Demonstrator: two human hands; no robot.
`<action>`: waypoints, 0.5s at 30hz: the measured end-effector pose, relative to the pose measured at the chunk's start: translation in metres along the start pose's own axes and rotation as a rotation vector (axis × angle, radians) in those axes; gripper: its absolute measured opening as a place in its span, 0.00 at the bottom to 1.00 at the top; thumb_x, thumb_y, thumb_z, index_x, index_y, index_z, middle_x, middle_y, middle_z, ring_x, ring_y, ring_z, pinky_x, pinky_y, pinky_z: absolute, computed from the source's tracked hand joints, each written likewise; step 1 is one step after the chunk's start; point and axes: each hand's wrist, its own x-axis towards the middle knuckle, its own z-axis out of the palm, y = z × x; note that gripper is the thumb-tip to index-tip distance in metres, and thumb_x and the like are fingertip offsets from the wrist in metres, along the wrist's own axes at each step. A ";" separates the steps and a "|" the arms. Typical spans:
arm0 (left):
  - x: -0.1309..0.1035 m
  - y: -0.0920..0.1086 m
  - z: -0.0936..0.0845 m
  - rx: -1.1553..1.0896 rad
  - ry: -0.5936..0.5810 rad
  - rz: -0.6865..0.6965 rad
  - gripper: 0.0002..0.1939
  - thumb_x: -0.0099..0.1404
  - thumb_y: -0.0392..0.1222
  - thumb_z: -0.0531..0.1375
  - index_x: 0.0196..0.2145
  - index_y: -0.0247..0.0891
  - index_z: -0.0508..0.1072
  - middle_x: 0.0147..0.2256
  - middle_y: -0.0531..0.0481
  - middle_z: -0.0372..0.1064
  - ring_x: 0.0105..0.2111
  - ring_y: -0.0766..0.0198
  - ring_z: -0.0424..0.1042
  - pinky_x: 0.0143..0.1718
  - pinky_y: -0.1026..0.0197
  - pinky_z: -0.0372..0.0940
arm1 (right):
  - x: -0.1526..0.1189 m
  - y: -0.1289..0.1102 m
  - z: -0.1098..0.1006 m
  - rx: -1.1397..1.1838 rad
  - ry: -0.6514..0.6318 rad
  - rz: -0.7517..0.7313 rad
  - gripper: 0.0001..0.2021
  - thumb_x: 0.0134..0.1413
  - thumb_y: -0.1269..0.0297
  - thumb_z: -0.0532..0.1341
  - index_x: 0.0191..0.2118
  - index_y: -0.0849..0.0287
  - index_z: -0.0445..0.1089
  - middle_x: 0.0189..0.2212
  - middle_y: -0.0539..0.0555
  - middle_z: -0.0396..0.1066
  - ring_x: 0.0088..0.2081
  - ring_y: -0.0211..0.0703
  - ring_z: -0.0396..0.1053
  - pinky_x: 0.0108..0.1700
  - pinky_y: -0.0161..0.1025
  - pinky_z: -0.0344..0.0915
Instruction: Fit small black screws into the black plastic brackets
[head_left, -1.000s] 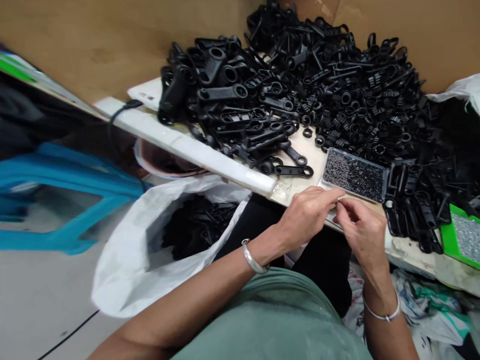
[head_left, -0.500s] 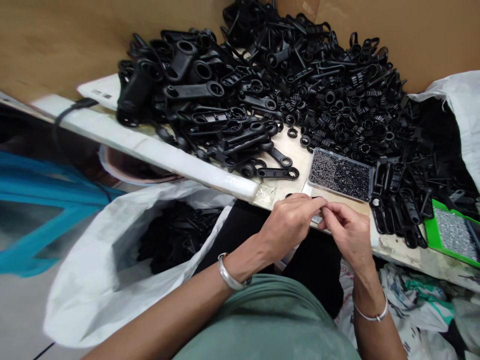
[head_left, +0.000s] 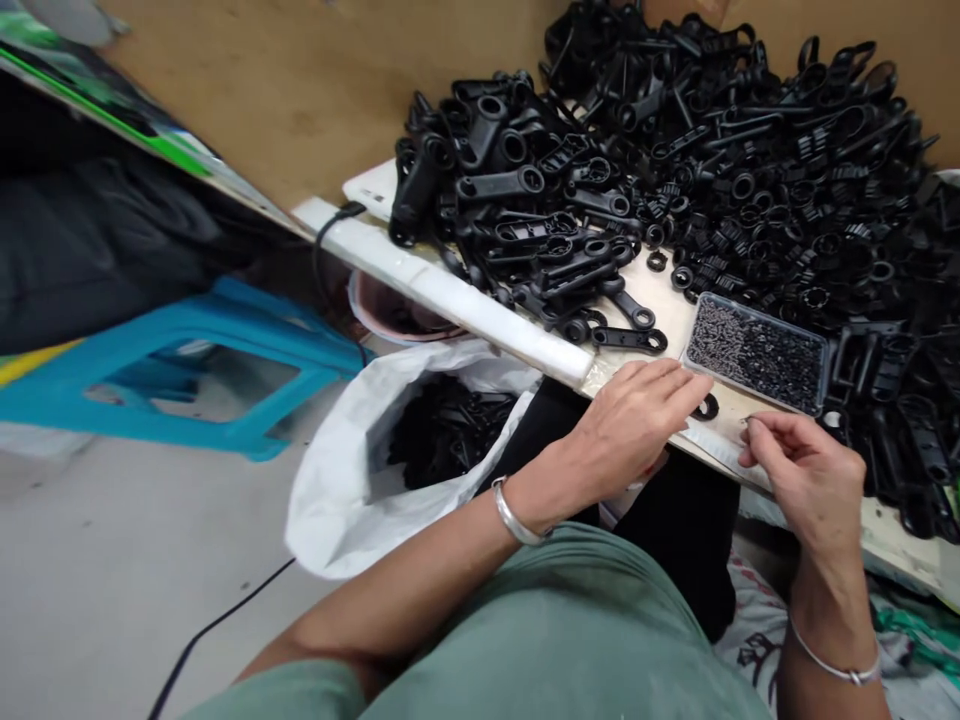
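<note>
My left hand [head_left: 637,425] is palm down at the table's front edge, its fingers reaching over a black part [head_left: 705,407] with a ring-shaped end; what lies under the palm is hidden. To its right, my right hand [head_left: 810,470] is closed, thumb and index finger pinched on a tiny dark piece [head_left: 748,420] too small to name. Just behind both hands sits a clear box [head_left: 757,352] of small dark screws or pins. Black arm-shaped parts [head_left: 630,340] lie behind my left hand.
A large heap of black plastic parts [head_left: 720,170] covers the table's back. A white strip [head_left: 450,290] runs along the left edge. Below are a white sack [head_left: 337,480] with black parts, a pink bucket [head_left: 367,315] and a blue stool [head_left: 187,350].
The view has swung left, so the table sits farther right. My hands, together before, have separated; my right hand is now to the right of the ring-ended part, which shows more.
</note>
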 end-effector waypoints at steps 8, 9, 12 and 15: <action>-0.010 0.001 0.014 -0.027 -0.136 -0.072 0.11 0.70 0.28 0.52 0.46 0.34 0.70 0.39 0.48 0.75 0.40 0.58 0.72 0.42 0.57 0.63 | -0.006 0.008 -0.004 -0.249 -0.033 -0.135 0.11 0.58 0.57 0.62 0.32 0.58 0.76 0.20 0.49 0.73 0.20 0.38 0.70 0.27 0.35 0.65; -0.010 0.003 0.016 -0.047 -0.135 -0.067 0.11 0.70 0.28 0.52 0.46 0.34 0.70 0.39 0.48 0.75 0.40 0.59 0.72 0.42 0.57 0.63 | -0.007 0.007 -0.004 -0.269 -0.032 -0.160 0.10 0.59 0.58 0.62 0.32 0.58 0.76 0.21 0.49 0.74 0.21 0.37 0.70 0.28 0.35 0.65; -0.012 0.007 0.018 -0.090 -0.127 -0.072 0.11 0.70 0.28 0.51 0.46 0.33 0.70 0.39 0.47 0.75 0.40 0.59 0.71 0.43 0.58 0.64 | -0.010 0.005 -0.001 -0.335 -0.038 -0.281 0.09 0.60 0.61 0.61 0.32 0.58 0.75 0.25 0.50 0.76 0.23 0.37 0.71 0.29 0.33 0.66; -0.014 0.007 0.021 -0.103 -0.099 -0.079 0.10 0.70 0.29 0.52 0.46 0.33 0.70 0.38 0.47 0.75 0.40 0.59 0.71 0.43 0.58 0.65 | -0.010 0.004 0.003 -0.397 -0.038 -0.411 0.08 0.61 0.64 0.59 0.33 0.59 0.74 0.25 0.51 0.76 0.24 0.37 0.72 0.30 0.33 0.66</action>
